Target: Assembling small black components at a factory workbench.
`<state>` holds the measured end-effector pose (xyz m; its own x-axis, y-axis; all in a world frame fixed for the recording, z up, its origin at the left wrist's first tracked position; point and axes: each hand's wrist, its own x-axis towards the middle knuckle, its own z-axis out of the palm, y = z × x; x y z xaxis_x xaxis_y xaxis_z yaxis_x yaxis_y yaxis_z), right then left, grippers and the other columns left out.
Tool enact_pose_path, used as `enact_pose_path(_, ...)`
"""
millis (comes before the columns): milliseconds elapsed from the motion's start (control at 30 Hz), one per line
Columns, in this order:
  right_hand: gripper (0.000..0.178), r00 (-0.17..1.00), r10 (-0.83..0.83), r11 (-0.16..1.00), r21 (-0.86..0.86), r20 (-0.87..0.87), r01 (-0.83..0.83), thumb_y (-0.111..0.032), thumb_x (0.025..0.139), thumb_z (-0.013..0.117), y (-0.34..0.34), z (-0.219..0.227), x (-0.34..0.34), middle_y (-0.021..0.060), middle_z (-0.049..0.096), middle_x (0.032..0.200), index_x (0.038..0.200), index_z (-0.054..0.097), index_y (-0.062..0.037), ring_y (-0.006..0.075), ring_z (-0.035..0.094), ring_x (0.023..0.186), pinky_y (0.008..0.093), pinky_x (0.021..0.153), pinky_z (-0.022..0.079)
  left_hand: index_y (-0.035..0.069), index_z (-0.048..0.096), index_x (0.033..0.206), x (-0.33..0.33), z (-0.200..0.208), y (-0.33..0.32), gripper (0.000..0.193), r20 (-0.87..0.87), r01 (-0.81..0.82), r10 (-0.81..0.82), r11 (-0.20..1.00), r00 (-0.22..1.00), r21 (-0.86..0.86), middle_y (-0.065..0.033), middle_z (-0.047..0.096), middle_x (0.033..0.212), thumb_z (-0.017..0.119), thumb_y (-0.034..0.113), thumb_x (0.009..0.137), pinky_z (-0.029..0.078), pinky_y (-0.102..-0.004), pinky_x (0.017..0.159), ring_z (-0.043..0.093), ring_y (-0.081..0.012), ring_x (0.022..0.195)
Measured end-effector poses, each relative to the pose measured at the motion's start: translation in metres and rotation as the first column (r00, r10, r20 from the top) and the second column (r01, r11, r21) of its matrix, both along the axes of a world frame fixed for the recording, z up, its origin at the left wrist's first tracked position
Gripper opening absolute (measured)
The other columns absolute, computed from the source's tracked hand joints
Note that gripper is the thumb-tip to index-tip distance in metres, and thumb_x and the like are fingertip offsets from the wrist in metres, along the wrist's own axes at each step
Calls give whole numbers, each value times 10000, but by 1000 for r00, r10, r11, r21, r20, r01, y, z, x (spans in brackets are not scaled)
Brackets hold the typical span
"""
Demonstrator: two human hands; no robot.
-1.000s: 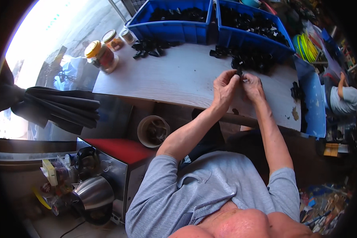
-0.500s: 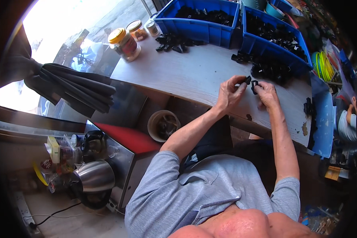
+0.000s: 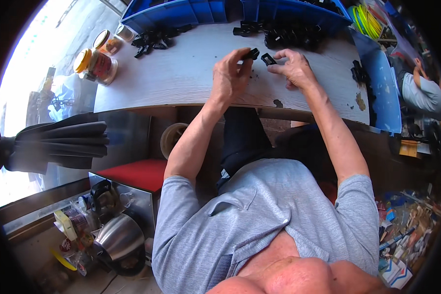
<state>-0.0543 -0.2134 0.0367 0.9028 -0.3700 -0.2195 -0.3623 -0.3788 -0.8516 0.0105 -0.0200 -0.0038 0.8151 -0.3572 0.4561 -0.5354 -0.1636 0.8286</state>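
Observation:
Between the fingertips of my left hand (image 3: 230, 73) is a small black plastic part (image 3: 251, 54), held a little above the white tabletop. My right hand (image 3: 295, 69) pinches another black plastic part (image 3: 268, 59), a rectangular one with an opening in it, at its thumb and finger tips. The two parts face each other with a narrow gap between them. Just beyond my right hand lies a heap of similar black parts (image 3: 291, 36). A second, looser heap of black parts (image 3: 154, 40) rests at the far left of the table.
Two blue bins (image 3: 181, 13) stand along the table's (image 3: 166, 73) far edge. At its left are a yellow-lidded jar (image 3: 97, 66) and smaller containers. A light-blue crate (image 3: 383, 83) adjoins the right side. A steel kettle (image 3: 120, 237) is at lower left. Another person (image 3: 421, 90) shows at far right.
The whole view has shifted, so the table and bins sit higher and farther left in the picture. Both hands still hold their black parts; my right hand's fingers look more spread.

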Motion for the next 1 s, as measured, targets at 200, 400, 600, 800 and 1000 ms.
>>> enact_pose_path(200,309,996,86,994,-63,-1,-86,-158,823,750,-7,-6,2,22,568,643,1110,688,-62,122,494,431,306,398,433,93,722,1164,18,2,-20,316,434,39,-157,963,887,268,-107,743,1066,701,38,853,573,-380,872,703,-312,977)
enact_pose_path(400,294,998,64,998,0,13,-64,-149,840,729,-4,-6,0,51,617,651,1113,691,-48,125,527,438,308,402,462,88,733,1139,28,7,-28,286,472,141,-320,916,822,376,-104,736,1085,685,40,862,574,-393,865,701,-312,976)
enact_pose_path(600,329,998,61,996,70,7,-61,-124,839,728,-5,-1,-2,46,614,683,1147,671,-27,119,503,430,294,391,430,82,753,1111,38,3,-31,256,467,254,-407,899,785,358,-102,742,1084,687,40,867,574,-403,846,707,-315,983)
enact_pose_path(800,337,995,95,991,92,-5,-94,-55,823,670,-6,0,-3,40,597,656,1158,670,-18,120,507,407,280,384,412,103,758,1116,40,-6,-31,267,450,305,-433,893,781,330,-115,740,1107,713,62,856,556,-410,893,702,-310,1008)
enact_pose_path(1000,374,996,86,993,86,1,-86,-24,812,647,-7,0,-2,45,600,649,1185,667,-9,123,521,406,284,387,443,146,755,1170,32,-3,-29,333,478,226,-413,888,775,401,-90,730,1166,716,54,853,544,-399,930,692,-298,1057)
